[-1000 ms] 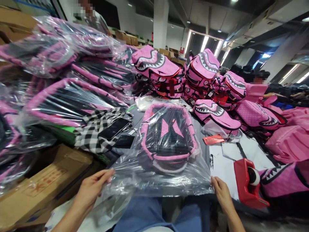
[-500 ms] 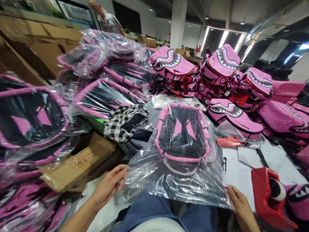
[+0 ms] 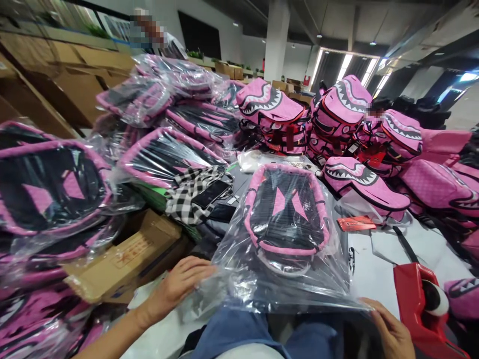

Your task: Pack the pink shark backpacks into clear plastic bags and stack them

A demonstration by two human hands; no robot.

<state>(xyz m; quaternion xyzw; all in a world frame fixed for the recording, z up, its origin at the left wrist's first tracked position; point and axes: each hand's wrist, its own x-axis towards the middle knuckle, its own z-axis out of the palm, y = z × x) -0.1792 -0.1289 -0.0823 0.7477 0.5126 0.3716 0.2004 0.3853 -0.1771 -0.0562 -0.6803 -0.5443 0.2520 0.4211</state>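
In front of me lies a pink and black backpack [image 3: 286, 214] inside a clear plastic bag [image 3: 258, 289], back panel up, with its pale handle loop toward me. My left hand [image 3: 187, 281] is at the bag's near left edge, fingers together over the film, which bunches beside the fingertips. At the near right corner, my right hand [image 3: 389, 329] pinches the film between thumb and fingers. The bag's near edge stretches between both hands above my lap.
Bagged backpacks [image 3: 52, 189] are piled on the left beside a cardboard box [image 3: 123, 254]. A phone [image 3: 211, 193] rests on checked cloth [image 3: 179, 204]. Unbagged shark-mouth backpacks [image 3: 269, 102] stand at the back right. A red tape dispenser [image 3: 411, 294] and red tag [image 3: 356, 223] lie right.
My left hand has moved slightly right, gathering the bag's left edge inward. My right hand has shifted right and toward me, pulling its corner out. The view has shifted slightly.
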